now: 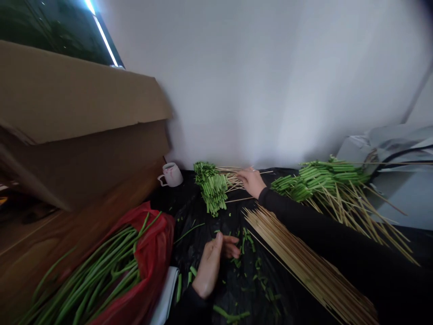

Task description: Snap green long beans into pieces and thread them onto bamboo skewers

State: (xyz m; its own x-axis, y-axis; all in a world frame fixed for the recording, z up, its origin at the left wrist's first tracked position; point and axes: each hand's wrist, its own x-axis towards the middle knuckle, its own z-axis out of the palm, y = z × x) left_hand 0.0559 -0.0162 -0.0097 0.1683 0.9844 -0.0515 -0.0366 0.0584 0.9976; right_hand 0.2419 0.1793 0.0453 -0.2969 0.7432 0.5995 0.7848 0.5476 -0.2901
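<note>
My right hand (252, 179) reaches to the back of the black plastic sheet, its fingers closed on a bamboo skewer at the stick ends of a pile of skewered green bean pieces (214, 189). The pile's green ends face left. Nearer to me, my left hand (213, 262) hovers low over the sheet, fingers apart and holding nothing, with cut bean scraps (248, 241) beside it. A thick bundle of bare bamboo skewers (304, 262) lies under my right forearm. Long uncut green beans (98, 275) fill a red plastic bag (157, 248) at left.
A second heap of skewered bean pieces (318, 178) lies at right, sticks pointing toward me, beside a pale plastic-covered box (399, 194). A white mug (173, 175) stands near the wall. An open cardboard box (84, 108) rises at left above a wooden surface (135, 189).
</note>
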